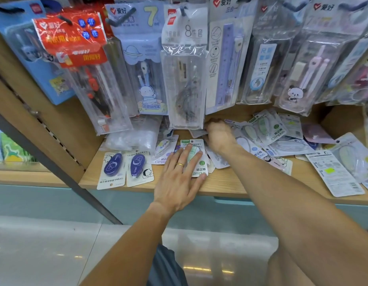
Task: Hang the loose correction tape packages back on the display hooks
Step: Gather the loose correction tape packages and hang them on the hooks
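Right hand (219, 135) fingers: blurred, tucked under hanging clear compass set pack (184, 87); grip not readable.
Green-and-white correction tape card (196, 159): middle covered by flat left hand (180, 178).
Jumbled pile of pale correction tape packets (282, 137): overlapping, count unclear.
Display hooks: mostly cut off by top edge.
Small print on white backing card (333, 174): too small to read.

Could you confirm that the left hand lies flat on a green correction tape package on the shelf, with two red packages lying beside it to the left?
Not quite: the head view shows the two packages to the left are dark blue, not red. The rest holds: the left hand lies flat on a green correction tape package on the shelf.
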A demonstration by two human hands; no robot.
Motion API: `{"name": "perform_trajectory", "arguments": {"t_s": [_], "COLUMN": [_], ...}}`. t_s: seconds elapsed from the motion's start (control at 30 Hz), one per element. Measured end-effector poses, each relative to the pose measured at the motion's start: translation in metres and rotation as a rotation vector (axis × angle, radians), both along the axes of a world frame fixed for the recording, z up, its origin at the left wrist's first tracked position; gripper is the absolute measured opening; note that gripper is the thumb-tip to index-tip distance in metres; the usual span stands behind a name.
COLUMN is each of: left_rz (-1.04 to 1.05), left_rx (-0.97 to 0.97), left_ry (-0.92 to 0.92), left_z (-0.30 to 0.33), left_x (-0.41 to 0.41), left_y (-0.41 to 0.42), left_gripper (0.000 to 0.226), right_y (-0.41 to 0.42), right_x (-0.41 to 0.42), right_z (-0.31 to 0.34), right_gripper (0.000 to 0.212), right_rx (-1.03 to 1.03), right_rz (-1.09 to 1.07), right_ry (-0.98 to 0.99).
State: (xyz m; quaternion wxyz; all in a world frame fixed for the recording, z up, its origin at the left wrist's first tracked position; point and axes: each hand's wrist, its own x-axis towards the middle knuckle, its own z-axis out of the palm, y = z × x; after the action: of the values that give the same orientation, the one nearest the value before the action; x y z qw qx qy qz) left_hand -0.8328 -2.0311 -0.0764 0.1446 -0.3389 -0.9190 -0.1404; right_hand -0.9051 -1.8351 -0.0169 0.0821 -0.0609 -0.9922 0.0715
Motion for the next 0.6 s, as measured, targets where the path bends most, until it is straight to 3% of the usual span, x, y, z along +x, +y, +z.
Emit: {"name": "perform_trajectory", "arguments": {"t_s": [0.13,0.23,0.33,0.47,0.6], "left_rz": [-0.007,-0.002,0.008,0.027,0.058], "left_rx": [0.017,0.053,0.064,0.077,0.091], "left_ry": [-0.011,-0.001,0.004,0.010,0.064], "left_z": [-0.001,0.000,0.002,0.004,0.005], "left_x": [-0.001,0.002,0.003,0.003,0.009], "left_y": [-0.001,-0.001,-0.001,-0.001,0.005], "left_gripper": [0.066,0.066,0.065,0.066,0.070], "right_y": [-0.001,-0.004,-0.007,0.000,0.045], "right_x": [0.008,0.024,0.030,0.061,0.110], "right_z": [-0.009,-0.007,0.002,0.003,-0.002], "right_gripper": [0.017,0.014,0.012,0.019,0.022], "right_rx": [-0.154,-0.521,-0.913,-0.890,-0.657], "right_rz": [-0.137,-0.327,-0.518,-0.503,-0.502], "right_ry": [0.252,0.406,0.366,0.297,0.394]}}
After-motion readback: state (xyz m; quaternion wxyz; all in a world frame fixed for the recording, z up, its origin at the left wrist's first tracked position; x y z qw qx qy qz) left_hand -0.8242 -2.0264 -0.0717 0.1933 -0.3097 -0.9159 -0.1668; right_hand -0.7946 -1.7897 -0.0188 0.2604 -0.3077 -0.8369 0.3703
